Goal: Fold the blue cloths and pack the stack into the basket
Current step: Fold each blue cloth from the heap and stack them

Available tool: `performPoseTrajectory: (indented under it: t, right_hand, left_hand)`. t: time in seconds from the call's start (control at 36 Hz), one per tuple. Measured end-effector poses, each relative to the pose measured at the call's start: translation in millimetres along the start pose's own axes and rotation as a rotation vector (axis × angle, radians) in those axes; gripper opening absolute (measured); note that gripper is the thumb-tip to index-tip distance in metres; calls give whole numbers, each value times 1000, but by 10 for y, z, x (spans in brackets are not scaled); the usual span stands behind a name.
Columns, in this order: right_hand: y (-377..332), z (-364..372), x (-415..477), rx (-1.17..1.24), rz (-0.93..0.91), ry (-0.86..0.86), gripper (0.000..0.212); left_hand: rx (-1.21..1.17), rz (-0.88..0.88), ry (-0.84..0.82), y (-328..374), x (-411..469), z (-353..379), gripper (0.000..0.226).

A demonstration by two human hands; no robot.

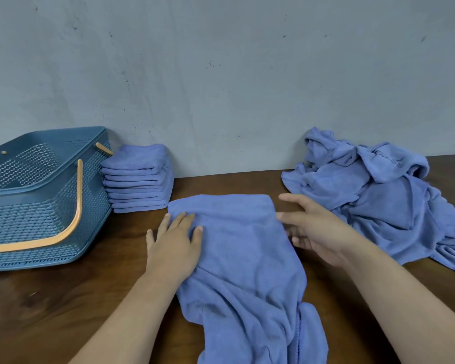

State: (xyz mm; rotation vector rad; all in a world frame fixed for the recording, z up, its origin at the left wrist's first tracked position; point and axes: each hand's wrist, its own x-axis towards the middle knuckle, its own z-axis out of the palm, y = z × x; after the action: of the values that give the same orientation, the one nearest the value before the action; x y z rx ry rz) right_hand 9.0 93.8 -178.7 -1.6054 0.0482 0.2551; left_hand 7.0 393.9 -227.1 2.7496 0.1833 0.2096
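Cloth (pixel 237 245) lies at centre of table (pixel 63 298), far end squared flat, near end rumpled and running out of view. Left hand (pixel 175 243) rests flat on its left border, fingers straight and slightly spread, pressing down. Right hand (pixel 315 232) stands on edge against the right border, fingers extended and loosely apart. Stack (pixel 138 177) of folded cloths sits by the wall, just beside basket (pixel 37 195); contact cannot be told. Basket stands at left, its 2 orange handles folded down. Pile (pixel 378 198) of unfolded cloths lies at right, well apart from stack.
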Motion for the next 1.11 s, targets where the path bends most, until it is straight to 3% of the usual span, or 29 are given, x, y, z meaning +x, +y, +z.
performPoseTrajectory:
  t: [0.11,0.25,0.39,0.5,0.58,0.69,0.89,1.11]
  right_hand:
    - [156,-38,8,-549,-107,41,21]
    - [182,8,65,-439,-158,111,11]
    - [250,-65,53,-912,-196,248,10]
    - [309,-125,155,-882,-368,343,23]
    - [380,-81,278,-832,-430,231,43]
    - [417,-2,396,-936,-358,121,52]
    - [276,-30,719,-1128,-148,67,69]
    - [136,-105,1273,-1085,-111,27,67]
  left_hand:
    - [-42,68,133,92,-59,-104,40]
    - [101,220,-36,125,-152,3,48]
    - [6,373,-116,56,-57,13,46]
    - [-136,273,101,52,3,-64,17]
    - [-128,206,212,26,28,-65,10]
    - [-77,81,101,-38,115,3,37]
    - [-65,70,-75,10,383,28,73]
    - [-3,103,-200,-68,942,63,75]
